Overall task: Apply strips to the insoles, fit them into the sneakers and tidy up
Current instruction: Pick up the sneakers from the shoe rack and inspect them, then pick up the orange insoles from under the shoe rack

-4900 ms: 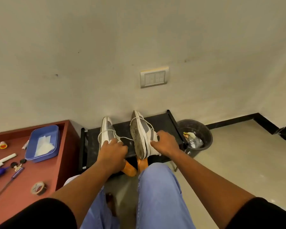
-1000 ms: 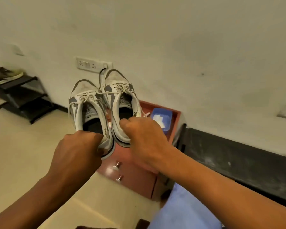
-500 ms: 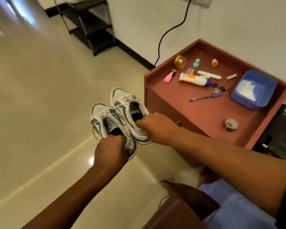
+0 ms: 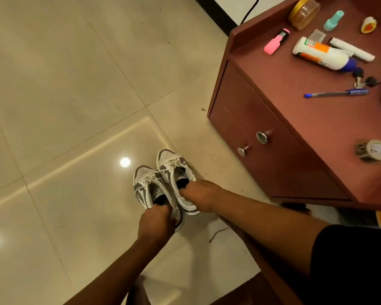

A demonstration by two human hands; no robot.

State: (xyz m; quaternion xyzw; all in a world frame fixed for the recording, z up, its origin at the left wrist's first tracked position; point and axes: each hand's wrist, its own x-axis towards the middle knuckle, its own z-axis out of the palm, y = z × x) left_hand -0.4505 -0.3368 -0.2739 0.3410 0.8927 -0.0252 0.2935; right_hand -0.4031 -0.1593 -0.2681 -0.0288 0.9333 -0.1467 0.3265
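No legible text showing anywhere. White-orange bottle [image 4: 321,55] on cabinet top [image 4: 295,102] carrying printed label, print blurring beyond reading. Tape roll [image 4: 373,150] showing faint marks, also unreadable.

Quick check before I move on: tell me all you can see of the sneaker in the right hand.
The right-hand sneaker is white with grey side panels and toe patch, white laces tied loosely, and a dark opening. Its pale sole edge looks scuffed. It points away from the person, upright, low at the tiled floor in front of the red cabinet; contact with the floor is unclear. The right hand grips its heel collar, fingers curled into the opening. The other sneaker presses against its side.
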